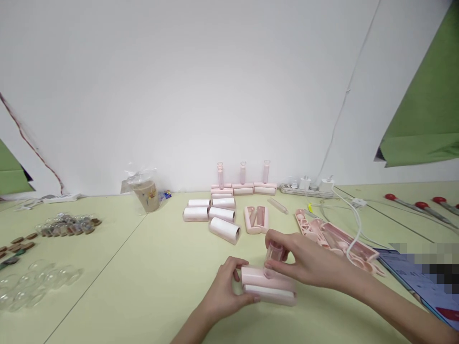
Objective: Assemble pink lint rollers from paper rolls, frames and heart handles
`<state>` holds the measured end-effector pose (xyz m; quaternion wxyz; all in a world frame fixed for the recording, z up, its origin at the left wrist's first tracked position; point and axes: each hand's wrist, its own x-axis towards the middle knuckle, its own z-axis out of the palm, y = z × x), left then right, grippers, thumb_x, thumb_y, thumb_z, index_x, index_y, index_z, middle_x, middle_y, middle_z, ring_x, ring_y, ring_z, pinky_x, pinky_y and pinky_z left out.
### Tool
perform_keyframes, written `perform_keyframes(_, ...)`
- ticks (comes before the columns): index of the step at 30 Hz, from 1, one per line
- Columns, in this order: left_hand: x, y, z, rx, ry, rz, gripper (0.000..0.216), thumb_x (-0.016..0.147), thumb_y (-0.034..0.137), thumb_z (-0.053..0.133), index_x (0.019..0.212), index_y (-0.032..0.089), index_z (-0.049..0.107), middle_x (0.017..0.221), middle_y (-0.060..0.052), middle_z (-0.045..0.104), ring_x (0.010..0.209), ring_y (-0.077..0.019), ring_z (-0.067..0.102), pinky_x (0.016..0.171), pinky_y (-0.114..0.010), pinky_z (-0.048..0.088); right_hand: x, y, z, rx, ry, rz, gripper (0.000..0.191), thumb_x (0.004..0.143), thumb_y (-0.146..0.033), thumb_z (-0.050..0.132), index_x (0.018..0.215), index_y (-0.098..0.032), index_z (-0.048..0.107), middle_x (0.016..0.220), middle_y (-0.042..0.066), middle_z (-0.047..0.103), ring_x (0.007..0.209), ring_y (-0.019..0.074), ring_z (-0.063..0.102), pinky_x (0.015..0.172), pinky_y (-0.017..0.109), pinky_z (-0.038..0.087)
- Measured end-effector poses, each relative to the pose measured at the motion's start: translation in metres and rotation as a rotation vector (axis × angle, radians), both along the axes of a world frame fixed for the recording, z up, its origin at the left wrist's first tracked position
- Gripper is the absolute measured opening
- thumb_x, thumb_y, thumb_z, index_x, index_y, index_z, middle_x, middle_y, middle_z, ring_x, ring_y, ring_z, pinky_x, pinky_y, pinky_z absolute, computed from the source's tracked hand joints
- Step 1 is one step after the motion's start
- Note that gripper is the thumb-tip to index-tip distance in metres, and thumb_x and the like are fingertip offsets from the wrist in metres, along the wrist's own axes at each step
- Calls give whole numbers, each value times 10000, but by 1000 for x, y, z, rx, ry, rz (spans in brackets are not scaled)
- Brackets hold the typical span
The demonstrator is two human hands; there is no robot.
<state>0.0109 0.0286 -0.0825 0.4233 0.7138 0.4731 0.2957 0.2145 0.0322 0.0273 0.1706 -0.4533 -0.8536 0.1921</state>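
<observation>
My left hand (224, 291) grips the left end of a pink lint-roller head (268, 285) that lies on the pale green table (150, 282); a white paper roll shows along its front. My right hand (304, 260) pinches a translucent pink handle piece (274, 253) and holds it upright against the top of the roller head. Both hands are closed on their parts.
Several white paper rolls (215, 217) lie behind, with a pink case (256, 219) and three assembled rollers (243, 184) standing by the wall. Pink parts trays (333, 239) sit at right, beside cables and a power strip (308, 188). A bagged cup (145, 191), small brown items and clear domes (36, 282) are at left.
</observation>
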Motion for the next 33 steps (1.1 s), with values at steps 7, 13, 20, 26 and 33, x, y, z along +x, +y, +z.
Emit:
perform_keyframes(7,10,-15,3,-55,93,138,462,551,313,672,909,197,404,934,-25,472,882,-191,447,755,-295,380,-11,-5,-5,69,-61,-26,192,789,-279,464,674,-232,316,578,-28,528,509,153,485,451,230,283)
perform_keyframes(13,39,-35,8,-61,368,320,523,422,345,731,781,193,382,874,-82,479,854,-288,436,776,-410,341,-15,-9,-14,80,-85,-83,169,794,-295,450,696,-235,326,539,-33,481,488,155,454,441,232,258)
perform_keyframes(20,28,-39,15,0,379,305,413,598,241,609,980,146,484,984,-104,524,955,-287,434,857,-397,296,6,-8,-16,-168,195,-121,424,680,-366,643,1044,-264,449,714,-25,615,662,178,590,537,240,419)
perform_keyframes(26,-4,-24,27,-85,365,185,500,626,230,594,1109,191,471,1096,-79,485,1059,-262,387,886,-342,321,93,37,-12,79,138,-419,322,837,-472,392,847,-223,596,895,34,649,819,194,596,699,294,468)
perform_keyframes(33,-29,-1,47,-239,328,-43,1222,421,209,747,1355,201,-41,1417,-149,129,1270,-308,194,985,-385,270,175,116,-34,62,-84,-583,190,855,-306,484,854,-156,602,931,45,630,817,172,593,738,333,472)
